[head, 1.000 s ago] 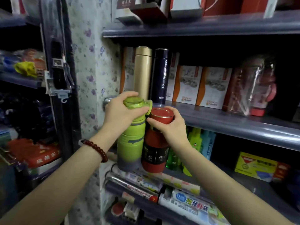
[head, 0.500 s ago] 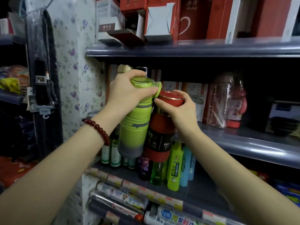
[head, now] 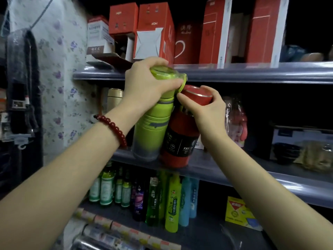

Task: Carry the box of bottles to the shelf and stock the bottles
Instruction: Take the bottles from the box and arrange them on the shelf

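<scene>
Bottles, rigid and smooth: left hand (head: 144, 82) grips green bottle (head: 153, 127) lid, right hand (head: 207, 109) grips red bottle (head: 180, 141) cap, at shelf (head: 234, 170) edge.

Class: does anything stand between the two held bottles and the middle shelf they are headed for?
Nothing visible does. The green bottle and red bottle hang at the shelf edge; the gold flask stands behind the left hand, off to the side.

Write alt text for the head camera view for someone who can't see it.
Two hands lift bottles by their caps toward a middle shelf: the left hand grips a green bottle, the right hand a red bottle. Red boxes fill the shelf above; small bottles stand below.
</scene>
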A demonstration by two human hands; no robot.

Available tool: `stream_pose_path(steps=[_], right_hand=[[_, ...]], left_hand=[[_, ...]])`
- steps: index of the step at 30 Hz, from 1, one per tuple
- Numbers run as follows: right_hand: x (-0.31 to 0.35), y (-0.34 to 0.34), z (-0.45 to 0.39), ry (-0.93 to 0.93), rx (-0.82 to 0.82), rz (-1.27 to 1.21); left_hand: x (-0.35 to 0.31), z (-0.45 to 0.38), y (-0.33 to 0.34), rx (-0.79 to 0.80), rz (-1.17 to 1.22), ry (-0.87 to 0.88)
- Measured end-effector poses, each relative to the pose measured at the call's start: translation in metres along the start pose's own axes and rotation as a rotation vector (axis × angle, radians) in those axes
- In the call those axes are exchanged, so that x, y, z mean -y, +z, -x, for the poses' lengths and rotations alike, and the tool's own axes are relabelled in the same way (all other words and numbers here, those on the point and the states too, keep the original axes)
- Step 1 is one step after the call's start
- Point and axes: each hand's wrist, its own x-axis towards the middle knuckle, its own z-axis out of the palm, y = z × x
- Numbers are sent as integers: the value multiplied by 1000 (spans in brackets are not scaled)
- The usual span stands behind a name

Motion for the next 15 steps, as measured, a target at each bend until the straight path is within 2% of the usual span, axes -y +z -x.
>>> stream_pose_path(steps=[7,15], right_hand=[[-12,-45,-8,-97,-103,-31],[-34,-64,-21,-59,-180,34]], left_hand=[[-10,11,48,15,75,117],[9,0,91,113,134,132]])
